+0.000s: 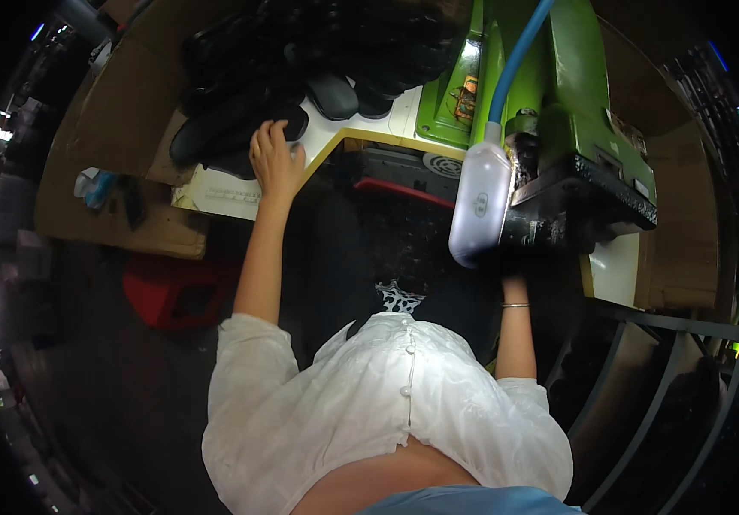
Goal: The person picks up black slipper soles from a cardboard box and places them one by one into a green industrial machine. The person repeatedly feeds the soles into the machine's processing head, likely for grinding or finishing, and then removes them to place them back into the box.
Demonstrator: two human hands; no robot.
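My left hand (277,163) reaches forward over the white worktop (224,194). Its fingers are apart, with the tips at the edge of a black sole-shaped piece (295,122) at the front of a heap. I cannot tell whether they press on it. Another dark grey sole-shaped piece (332,94) lies just beyond. My right forearm (517,339), with a thin bracelet (514,305) at the wrist, goes up under the head of a green machine (580,94). Something dark hides my right hand there, so its fingers and anything in them do not show.
A pale, rounded lamp-like piece (479,206) hangs from a blue tube (511,64) in front of the machine. Cardboard (112,112) walls the left side. Below stands a red plastic stool-like thing (172,287). Metal bars (644,403) run at the lower right.
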